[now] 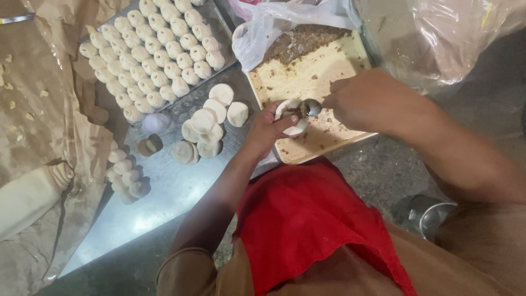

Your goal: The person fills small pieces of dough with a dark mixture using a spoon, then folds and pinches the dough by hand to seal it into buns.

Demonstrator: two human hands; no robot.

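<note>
Dough round: we see a pale flat disc [290,116] cupped in our left hand [267,130], over the filling tray's near edge.
Spoon: a metal spoon [310,107], pinched by our right hand [359,100], presses dark filling onto the disc.
Filling tray: one cream tray [307,71], smeared, with brown filling at its far end.
Counts: about eight flat rounds [208,123] lie left of the filling tray; further left, one tray of shaped balls [156,55], too many to count.
Surface: steel sheet [164,192], brown paper beyond.
</note>
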